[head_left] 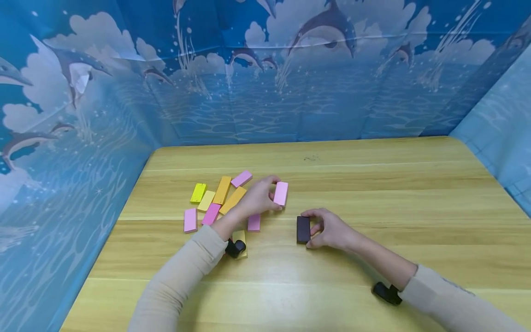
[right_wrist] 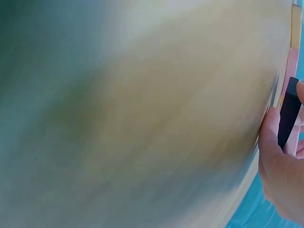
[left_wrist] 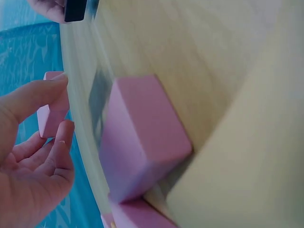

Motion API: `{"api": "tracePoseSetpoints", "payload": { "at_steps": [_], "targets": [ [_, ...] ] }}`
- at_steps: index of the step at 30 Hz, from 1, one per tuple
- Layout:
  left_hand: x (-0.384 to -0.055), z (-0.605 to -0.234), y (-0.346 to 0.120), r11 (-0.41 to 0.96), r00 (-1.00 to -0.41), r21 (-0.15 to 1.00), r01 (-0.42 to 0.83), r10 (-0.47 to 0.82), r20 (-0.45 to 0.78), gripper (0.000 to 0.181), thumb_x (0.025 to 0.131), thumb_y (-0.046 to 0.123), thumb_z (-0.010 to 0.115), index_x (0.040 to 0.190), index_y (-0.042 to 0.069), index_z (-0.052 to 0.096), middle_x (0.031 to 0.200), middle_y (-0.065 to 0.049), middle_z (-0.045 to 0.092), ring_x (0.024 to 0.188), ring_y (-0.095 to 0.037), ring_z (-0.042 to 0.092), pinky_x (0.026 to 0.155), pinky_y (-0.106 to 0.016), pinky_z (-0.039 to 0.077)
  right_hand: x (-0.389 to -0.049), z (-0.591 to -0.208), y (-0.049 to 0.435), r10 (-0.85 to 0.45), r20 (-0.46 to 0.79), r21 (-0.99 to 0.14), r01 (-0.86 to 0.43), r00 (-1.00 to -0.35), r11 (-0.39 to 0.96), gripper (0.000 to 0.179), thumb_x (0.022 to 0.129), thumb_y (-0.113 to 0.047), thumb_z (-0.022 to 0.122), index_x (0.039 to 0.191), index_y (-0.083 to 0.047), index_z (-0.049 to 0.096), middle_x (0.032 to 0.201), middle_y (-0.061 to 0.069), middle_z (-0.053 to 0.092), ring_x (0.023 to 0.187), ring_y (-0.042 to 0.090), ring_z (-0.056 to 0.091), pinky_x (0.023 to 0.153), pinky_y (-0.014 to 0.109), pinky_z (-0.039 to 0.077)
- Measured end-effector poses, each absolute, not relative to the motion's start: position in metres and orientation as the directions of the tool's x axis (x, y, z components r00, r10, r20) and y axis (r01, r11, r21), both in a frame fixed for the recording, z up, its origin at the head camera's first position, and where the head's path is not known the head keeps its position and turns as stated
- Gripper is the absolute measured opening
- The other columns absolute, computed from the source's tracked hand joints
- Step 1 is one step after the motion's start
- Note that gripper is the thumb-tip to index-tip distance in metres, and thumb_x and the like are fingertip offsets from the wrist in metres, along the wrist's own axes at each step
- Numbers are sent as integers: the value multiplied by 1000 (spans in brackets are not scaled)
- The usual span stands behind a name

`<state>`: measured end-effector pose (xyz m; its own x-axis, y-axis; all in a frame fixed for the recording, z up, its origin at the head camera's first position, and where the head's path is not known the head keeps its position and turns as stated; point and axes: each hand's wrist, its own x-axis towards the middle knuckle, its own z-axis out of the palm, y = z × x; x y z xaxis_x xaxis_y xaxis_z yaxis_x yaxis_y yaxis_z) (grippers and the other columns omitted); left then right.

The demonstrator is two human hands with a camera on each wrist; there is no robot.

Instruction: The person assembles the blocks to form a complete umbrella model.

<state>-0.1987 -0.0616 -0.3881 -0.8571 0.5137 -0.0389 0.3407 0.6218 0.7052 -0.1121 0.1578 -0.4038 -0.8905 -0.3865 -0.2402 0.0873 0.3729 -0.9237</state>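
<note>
My left hand pinches a light pink block by its two ends, thumb at one end and fingers at the other. The same pink block shows between thumb and fingers in the left wrist view. To the right, my right hand grips a black block between thumb and fingertips. In the right wrist view that black block stands at the right edge, partly covered by the fingers. A purple-pink block lies on the table just below my left hand.
Left of my left hand lie loose blocks: bright yellow, pale yellow, several pink ones and two orange ones. Another pale yellow block is partly under the left wrist camera. A dolphin-print cloth hangs behind the wooden table.
</note>
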Motion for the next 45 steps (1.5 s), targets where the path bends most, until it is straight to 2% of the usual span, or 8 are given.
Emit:
{"api": "tracePoseSetpoints", "payload": {
  "at_steps": [4,10,16,23,31,36,38,45],
  "targets": [
    [-192,-389,-57,607,-850,721,333,525,-49,78,67,4,82,134,-2,42,108,-12,58,74,-12,59,57,-21,46,-106,-404,160,-396,-236,-923,78,-887,376,75,62,7,79,129,6,46,122,25,43,83,22,57,69,29,48],
    [-184,-394,-51,584,-841,731,354,541,-25,78,65,5,83,132,-3,44,118,-12,55,71,-9,57,56,-19,46,-95,-403,162,-427,-205,-932,42,-881,361,75,60,5,80,127,8,46,115,22,44,83,24,56,67,28,48],
    [-175,-397,-45,599,-851,726,337,524,-38,79,66,11,84,133,-1,44,106,-10,58,66,-9,52,54,-20,43,-88,-404,163,-459,-210,-923,21,-863,383,75,61,3,79,128,7,46,110,20,46,84,25,55,64,27,50],
    [-166,-400,-39,591,-829,715,374,558,-28,83,66,10,84,137,1,42,121,-13,54,70,-7,54,59,-18,46,-79,-403,161,-471,-210,-921,11,-857,390,75,60,4,80,127,8,47,109,19,46,82,24,54,65,28,51],
    [-155,-404,-34,594,-831,732,335,552,-67,78,65,12,85,132,2,48,104,-9,55,68,-6,54,57,-18,46,-68,-401,158,-464,-220,-920,24,-858,392,73,59,4,80,125,6,49,105,16,48,79,24,55,63,27,51],
    [-148,-407,-31,604,-820,720,342,567,-86,78,63,13,86,131,1,48,114,-12,54,65,-4,54,58,-17,46,-63,-401,156,-471,-209,-918,6,-857,396,72,59,4,80,125,4,51,103,14,48,79,24,54,62,27,51],
    [-146,-409,-30,618,-821,699,359,565,-78,78,63,15,86,131,1,49,119,-13,54,69,-5,54,64,-17,46,-62,-402,156,-469,-203,-916,-3,-860,402,72,59,4,80,125,4,51,103,14,48,80,24,54,62,27,51],
    [-141,-408,-27,644,-823,654,397,566,-57,74,65,13,85,128,-3,49,123,-17,51,72,-8,54,70,-18,45,-60,-402,154,-451,-201,-900,-18,-870,435,73,59,3,81,126,2,52,98,12,47,79,22,51,60,26,49]
  ]
}}
